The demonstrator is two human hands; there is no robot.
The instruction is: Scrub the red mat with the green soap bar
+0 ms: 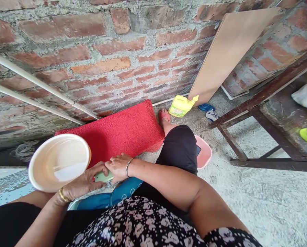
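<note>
Both my hands meet in front of my lap, close to the red fluffy mat. A small, flat, pale green object (102,177) shows between them; I cannot make out its kind. My left hand (85,181), below a gold bangle, has its thumb and fingers closed around one end. My right hand (118,166), with a silver bangle, bends over the other end, its fingers touching those of my left. How its fingertips grip is hidden. Beside my left hand stands a cream basin (33,171) of water. The red mat (122,132) drapes over a low block behind the hands.
A yellow jug (180,106) stands by my foot near the brick wall (133,44). A pink basin (206,154) holding a dark flat item sits beside my knee. At right are a leaning board (230,51) and a dark wooden table (277,133). White pipes (40,84) slant at left.
</note>
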